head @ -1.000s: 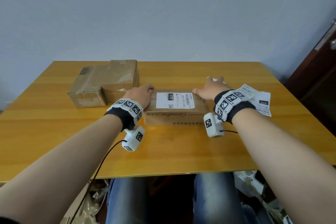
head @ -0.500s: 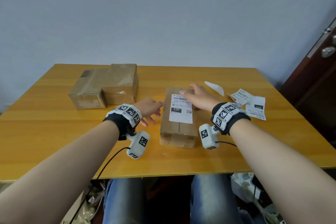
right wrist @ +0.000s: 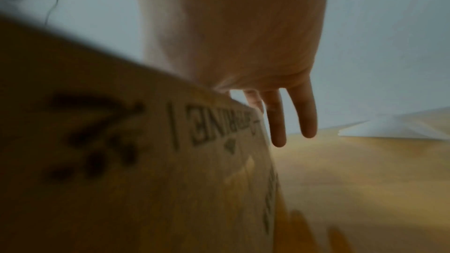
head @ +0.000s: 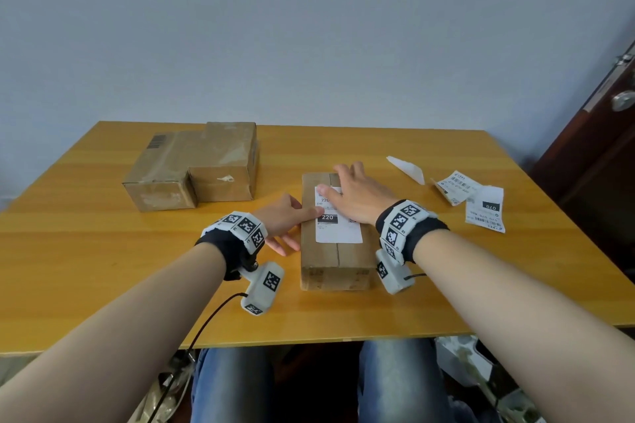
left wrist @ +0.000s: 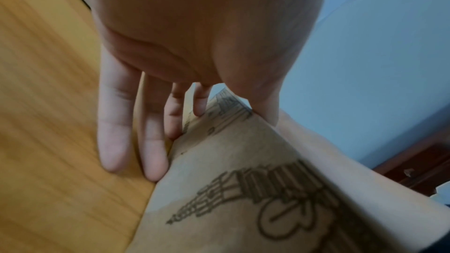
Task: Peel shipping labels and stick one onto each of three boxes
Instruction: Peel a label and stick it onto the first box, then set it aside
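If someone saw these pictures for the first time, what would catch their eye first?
Probably the box at the table's near middle, with a white label on top and both hands on it: right hand flat on the label, left hand against its side. Next, two plain boxes at far left and loose labels at right.

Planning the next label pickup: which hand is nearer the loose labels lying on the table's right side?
Right. The right hand lies flat on the labelled box, just left of the loose labels; the left hand is beyond the box's far side.

Black wristbands (head: 417, 233) w/ b&w tag markers, white wrist cams, cables, blue jeans
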Motion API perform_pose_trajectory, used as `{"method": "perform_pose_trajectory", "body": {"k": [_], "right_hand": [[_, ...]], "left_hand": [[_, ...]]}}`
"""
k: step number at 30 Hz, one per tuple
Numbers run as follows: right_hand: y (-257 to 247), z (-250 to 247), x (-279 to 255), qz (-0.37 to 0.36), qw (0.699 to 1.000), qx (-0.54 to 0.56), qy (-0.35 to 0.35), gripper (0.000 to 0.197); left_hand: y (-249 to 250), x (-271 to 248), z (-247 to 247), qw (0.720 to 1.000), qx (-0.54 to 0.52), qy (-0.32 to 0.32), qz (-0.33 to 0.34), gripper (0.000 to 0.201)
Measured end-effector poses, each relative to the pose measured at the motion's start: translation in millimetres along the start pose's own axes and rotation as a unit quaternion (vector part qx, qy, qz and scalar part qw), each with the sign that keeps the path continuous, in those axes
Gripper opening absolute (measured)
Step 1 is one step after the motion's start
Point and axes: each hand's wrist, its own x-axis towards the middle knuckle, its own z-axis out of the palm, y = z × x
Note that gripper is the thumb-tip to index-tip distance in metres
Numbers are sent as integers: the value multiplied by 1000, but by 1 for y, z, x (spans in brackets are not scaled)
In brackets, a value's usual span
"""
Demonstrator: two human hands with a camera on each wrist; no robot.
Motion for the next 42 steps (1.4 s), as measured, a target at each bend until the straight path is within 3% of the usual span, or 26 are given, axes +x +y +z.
{"method": "perform_pose_trajectory", "body": {"k": [8,15,22,28,42], "right_hand": [[-10,19,7,47,998,8,45,83],[-5,14,27,87,995,-19,43,78],[1,8,51,77,994,-60,57,73],[3,6,67,57,992,-81,78,79],[16,10,85,46,986,-2,162,69]], "left_hand": [[1,-1,-1,1000,3,-14,-2,63],[6,-4,-9,998,5,-63,-24,40],[12,0,-13,996,5,-82,-42,36],[13,1,-15,995,-3,-93,-34,34],[10,5,-17,995,6,-99,-20,34]]}}
